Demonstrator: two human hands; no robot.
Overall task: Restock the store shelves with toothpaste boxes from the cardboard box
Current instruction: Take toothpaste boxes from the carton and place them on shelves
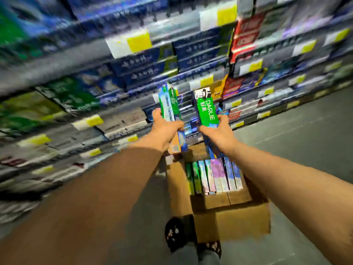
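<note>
Above the cardboard box [229, 222] on the floor [305, 150], the left hand [166, 129] has its grip clamped round a green-and-blue toothpaste box [169, 104], the right hand [217, 133] its grip round a green Darlie box [207, 111]. More toothpaste boxes [215, 176] stand in a row inside the cardboard box, beside blurred shelves [114, 64].
</note>
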